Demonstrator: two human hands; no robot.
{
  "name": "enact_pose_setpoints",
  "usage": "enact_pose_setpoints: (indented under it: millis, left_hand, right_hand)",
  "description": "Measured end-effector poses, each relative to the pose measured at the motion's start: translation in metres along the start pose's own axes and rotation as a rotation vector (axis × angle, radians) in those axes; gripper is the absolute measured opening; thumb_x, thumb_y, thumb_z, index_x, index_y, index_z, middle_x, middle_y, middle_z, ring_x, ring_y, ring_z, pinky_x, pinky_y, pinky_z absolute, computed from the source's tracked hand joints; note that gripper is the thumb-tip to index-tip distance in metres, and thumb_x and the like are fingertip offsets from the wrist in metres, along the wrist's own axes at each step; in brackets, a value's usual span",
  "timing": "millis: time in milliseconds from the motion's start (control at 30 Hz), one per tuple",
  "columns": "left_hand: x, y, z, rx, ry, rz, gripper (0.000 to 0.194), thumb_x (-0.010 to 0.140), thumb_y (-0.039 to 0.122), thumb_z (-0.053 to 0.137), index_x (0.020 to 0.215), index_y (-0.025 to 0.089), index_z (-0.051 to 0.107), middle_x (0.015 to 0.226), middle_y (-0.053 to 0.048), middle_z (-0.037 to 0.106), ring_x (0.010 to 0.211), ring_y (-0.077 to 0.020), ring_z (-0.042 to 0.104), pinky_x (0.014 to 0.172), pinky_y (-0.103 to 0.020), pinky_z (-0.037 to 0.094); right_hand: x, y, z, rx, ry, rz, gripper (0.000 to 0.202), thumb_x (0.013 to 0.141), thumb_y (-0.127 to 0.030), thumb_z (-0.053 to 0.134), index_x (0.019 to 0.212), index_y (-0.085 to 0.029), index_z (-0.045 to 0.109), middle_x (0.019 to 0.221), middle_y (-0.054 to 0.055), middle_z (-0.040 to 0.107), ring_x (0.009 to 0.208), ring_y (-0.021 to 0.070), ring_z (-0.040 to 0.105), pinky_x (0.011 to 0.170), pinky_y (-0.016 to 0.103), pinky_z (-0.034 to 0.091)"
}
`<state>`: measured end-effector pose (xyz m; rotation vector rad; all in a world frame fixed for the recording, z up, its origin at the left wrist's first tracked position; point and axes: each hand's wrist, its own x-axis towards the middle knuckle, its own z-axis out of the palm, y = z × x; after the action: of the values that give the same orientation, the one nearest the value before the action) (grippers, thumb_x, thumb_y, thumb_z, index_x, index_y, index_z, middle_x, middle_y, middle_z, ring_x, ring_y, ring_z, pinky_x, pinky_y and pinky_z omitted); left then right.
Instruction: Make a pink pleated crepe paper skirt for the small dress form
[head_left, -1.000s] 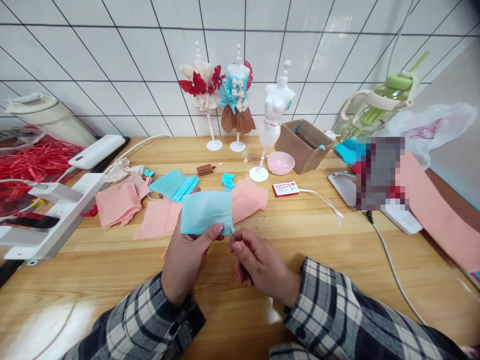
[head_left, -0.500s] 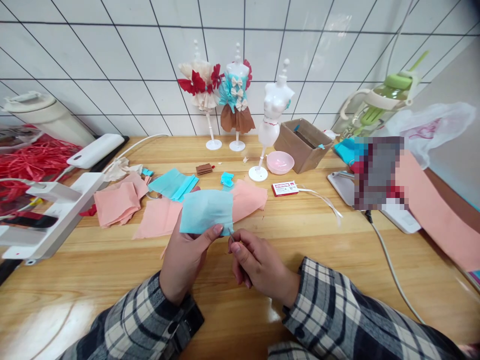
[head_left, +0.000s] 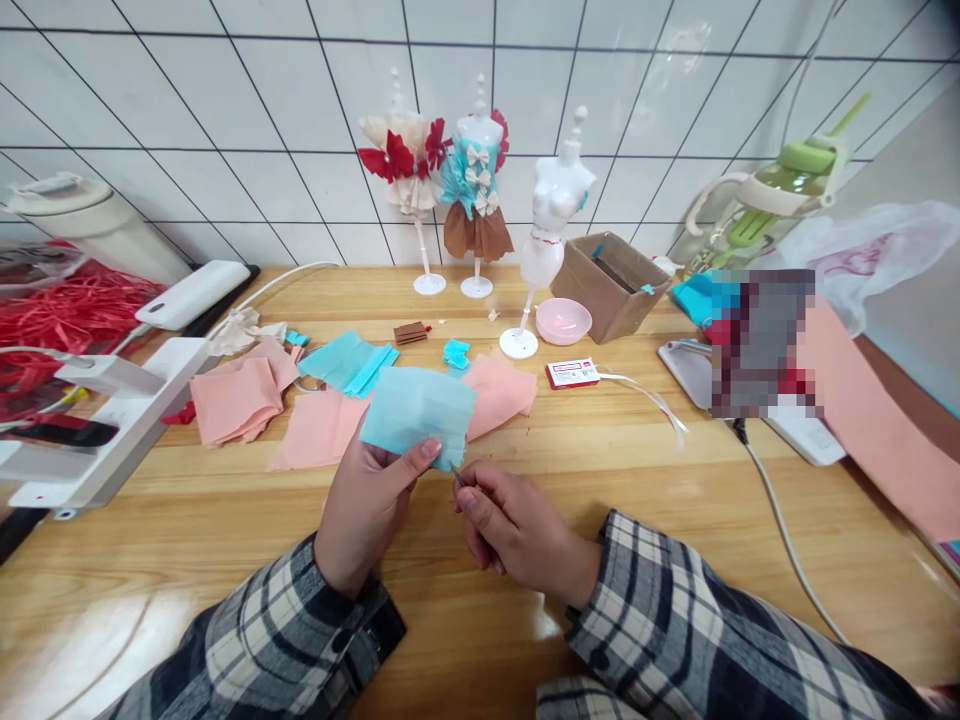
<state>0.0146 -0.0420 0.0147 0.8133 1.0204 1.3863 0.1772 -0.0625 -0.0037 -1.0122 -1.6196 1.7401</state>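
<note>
The light blue rectangular piece of thin fabric is held up just above the wooden tabletop, tilted, its lower edge a little creased, with a soft matte surface and no pattern. The left hand pinches its bottom edge between thumb and fingers. The right hand is pressed together around a thin metal needle, whose tip meets the fabric's lower right corner. Most of the needle is buried in the fingers, and any thread on it is too fine to make out. Pink fabric pieces lie partly hidden behind the blue one. A small red and white packet further back carries print too small to read. A pixelated block covers something at right.
</note>
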Motion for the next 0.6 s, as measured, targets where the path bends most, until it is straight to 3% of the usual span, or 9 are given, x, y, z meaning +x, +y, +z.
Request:
enact_pose_setpoints:
  millis: [200,600]
  left_hand:
    - [0.0002,0.0005,-0.0001,-0.028,-0.007,0.004,0.072,0.071,0.015,0.079,0.134,0.029,0.049,0.124,-0.003,0.065,0.106,-0.0176,0.062,0.083,-0.023,0.052]
    - [-0.0008,-0.0010,0.0015,0.018,0.017,0.019,0.071,0.070,0.018,0.080,0.133,0.030,0.049,0.114,-0.002,0.066,0.095,-0.0149,0.064,0.080,-0.023,0.052]
  right_hand:
    - [0.0005,0.0001,0.0005,-0.042,-0.022,-0.015,0.019,0.098,-0.035,0.042,0.088,-0.020,0.048,0.047,-0.009,0.052,0.037,0.0059,0.041,0.045,0.017,0.034]
    - [0.0000,0.0046,0.0012,0.000,0.018,-0.014,0.020,0.098,-0.038,0.042,0.089,-0.020,0.049,0.049,-0.009,0.053,0.036,0.0053,0.042,0.044,0.017,0.036]
